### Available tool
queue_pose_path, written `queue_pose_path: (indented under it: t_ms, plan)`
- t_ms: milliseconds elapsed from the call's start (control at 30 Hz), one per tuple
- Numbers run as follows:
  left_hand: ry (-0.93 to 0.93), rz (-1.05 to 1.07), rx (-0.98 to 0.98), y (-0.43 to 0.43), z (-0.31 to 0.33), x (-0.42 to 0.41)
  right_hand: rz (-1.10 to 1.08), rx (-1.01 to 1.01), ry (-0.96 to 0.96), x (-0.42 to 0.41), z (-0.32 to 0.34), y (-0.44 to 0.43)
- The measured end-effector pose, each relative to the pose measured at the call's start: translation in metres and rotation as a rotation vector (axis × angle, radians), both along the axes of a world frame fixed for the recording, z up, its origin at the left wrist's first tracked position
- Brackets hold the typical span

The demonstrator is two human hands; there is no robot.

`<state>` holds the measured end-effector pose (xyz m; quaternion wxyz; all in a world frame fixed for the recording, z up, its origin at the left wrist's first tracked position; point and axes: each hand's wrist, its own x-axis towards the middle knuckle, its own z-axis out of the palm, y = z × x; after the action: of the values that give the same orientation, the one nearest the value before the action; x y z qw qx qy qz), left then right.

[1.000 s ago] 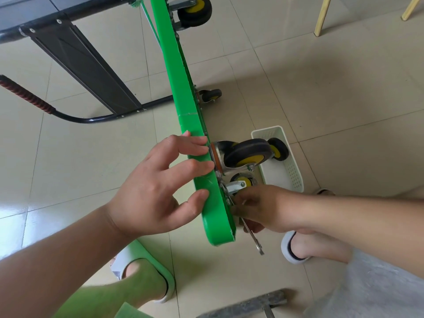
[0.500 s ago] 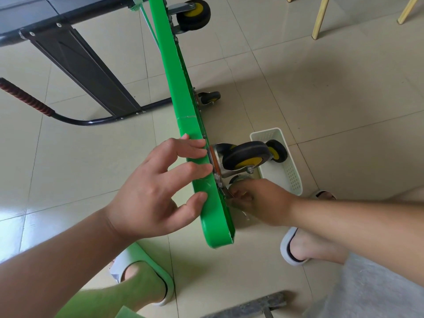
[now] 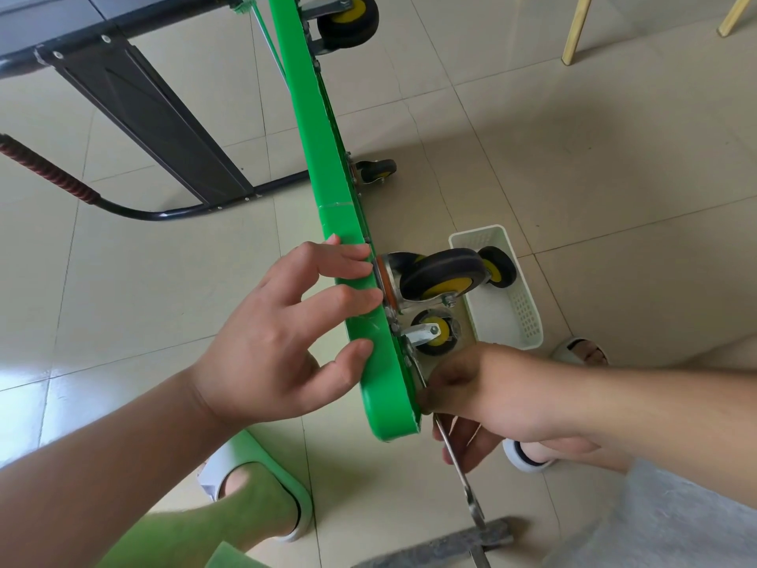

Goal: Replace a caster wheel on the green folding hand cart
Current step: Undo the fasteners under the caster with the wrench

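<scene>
The green cart deck (image 3: 327, 190) stands on its edge on the tiled floor, with its underside facing right. My left hand (image 3: 286, 342) rests on the deck's near end, fingers spread over the green edge. A black and yellow caster wheel (image 3: 444, 274) sticks out of the underside near that end. My right hand (image 3: 487, 399) grips a metal wrench (image 3: 458, 473) whose head sits at the caster's mounting plate against the deck. The wrench handle points down toward me. A loose caster (image 3: 434, 336) lies on the floor below the mounted one.
A white plastic basket (image 3: 520, 317) with another wheel (image 3: 497, 266) in it stands just right of the casters. The cart's black folded handle (image 3: 135, 116) and red grip (image 3: 45, 170) lie to the left. Two further casters (image 3: 348, 18) are on the deck. Both my slippered feet are below.
My right hand has swung down toward me with the wrench, so the handle now sticks out below my fist. My left hand has stayed on the deck edge.
</scene>
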<state>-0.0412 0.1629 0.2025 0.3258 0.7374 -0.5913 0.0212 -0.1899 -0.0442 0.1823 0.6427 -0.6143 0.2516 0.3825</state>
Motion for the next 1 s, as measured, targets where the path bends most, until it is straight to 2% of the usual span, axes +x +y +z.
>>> queue_pose_path:
  t_ms: [233,733,900,1000]
  plan:
    - [-0.004,0.0,-0.006,0.0,0.0,0.0,-0.052,0.067,-0.045,0.007,-0.003,0.004]
    - [-0.006,-0.002,-0.01,0.0,0.0,0.0,-0.021,-0.152,-0.186,0.028,-0.053,-0.009]
    - [0.003,0.005,-0.005,0.0,0.001,-0.001,-0.102,0.035,-0.229,0.032,-0.073,-0.015]
    - [0.0,0.002,-0.002,0.0,0.001,-0.001,-0.114,0.057,-0.242,0.034,-0.078,-0.019]
